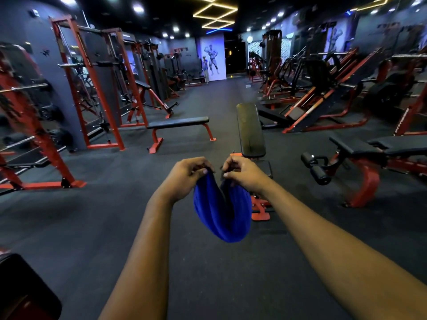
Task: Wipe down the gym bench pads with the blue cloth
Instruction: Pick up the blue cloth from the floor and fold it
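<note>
We hold the blue cloth (223, 211) up in front, near the incline bench pad (250, 130). Cloth looks soft, light, limp: it sags in a deep loop, so grip at top edge/corners. Left hand (184, 176) and right hand (245, 174) each pinch the top edge, fingers curled tight on fabric.

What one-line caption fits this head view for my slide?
The left hand and right hand pinch the blue cloth by its top edge; it sags before a black-padded bench.
</note>
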### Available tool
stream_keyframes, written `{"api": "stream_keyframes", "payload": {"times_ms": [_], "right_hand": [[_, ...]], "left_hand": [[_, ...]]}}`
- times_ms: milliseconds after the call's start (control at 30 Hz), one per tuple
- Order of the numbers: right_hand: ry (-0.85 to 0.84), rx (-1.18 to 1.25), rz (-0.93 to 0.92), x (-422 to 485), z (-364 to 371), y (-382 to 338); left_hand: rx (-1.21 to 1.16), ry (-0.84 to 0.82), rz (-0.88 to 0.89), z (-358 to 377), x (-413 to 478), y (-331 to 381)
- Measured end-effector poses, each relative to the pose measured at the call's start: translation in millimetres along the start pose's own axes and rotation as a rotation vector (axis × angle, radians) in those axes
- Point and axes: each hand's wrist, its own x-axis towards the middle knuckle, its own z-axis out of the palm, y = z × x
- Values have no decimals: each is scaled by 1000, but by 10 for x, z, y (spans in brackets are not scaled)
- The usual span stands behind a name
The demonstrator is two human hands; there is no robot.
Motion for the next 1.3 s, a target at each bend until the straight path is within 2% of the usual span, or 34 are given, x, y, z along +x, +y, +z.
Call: {"api": "stream_keyframes", "payload": {"times_ms": [100,267,433,500,600,700,800,900,967,1100,1167,1300], "right_hand": [[-98,14,-36,4,61,-92],[-103,20,-32,1,66,-145],[-192,8,7,-28,5,-178],[-169,-9,-8,-16,10,-178],[-78,-88,-40,-5,12,-192],[-57,-193,-23,-26,47,-173],[-110,-369,60,-58,59,-50],[-147,-507,179,-121,-8,134],[-94,-496,263,-176,-69,226],[10,-482,400,-180,-145,173],[59,-391,457,-150,-187,96],[73,-168,393,-110,-308,-32]], "left_hand": [[11,28,-6,97,40,22],[44,171,-42,164,56,7],[-21,121,-95,150,17,31],[-1,102,-116,146,12,41],[67,24,-139,149,-1,62],[132,4,-105,151,-16,84],[142,80,-94,166,-34,93],[167,213,-159,100,-83,5],[170,264,-202,37,-111,-85],[237,260,-201,109,-166,-205],[230,250,-252,140,-209,-288],[258,165,-345,134,-238,-382]]}}
